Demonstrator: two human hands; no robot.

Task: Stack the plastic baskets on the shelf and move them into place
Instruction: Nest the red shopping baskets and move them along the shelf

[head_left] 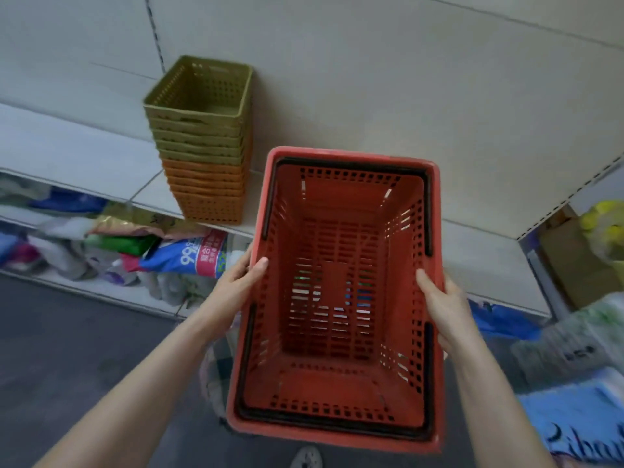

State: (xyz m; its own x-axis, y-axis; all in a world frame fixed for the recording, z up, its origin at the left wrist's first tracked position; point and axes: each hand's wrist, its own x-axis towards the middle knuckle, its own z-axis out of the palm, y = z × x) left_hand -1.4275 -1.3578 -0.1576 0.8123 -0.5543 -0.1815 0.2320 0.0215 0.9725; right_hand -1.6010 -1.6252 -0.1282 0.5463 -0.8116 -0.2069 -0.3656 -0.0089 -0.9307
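Stack of small baskets (202,143), olive nested over orange, already stands near the front edge of the shelf (77,153). Red basket (341,292) is off the shelf, in the air before it, left hand (236,285) and right hand (442,305) clasping its long rims. Placing it looks left to do.

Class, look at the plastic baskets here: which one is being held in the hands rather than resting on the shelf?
The large red basket, gripped by the left hand and right hand; the green and orange ones sit stacked.
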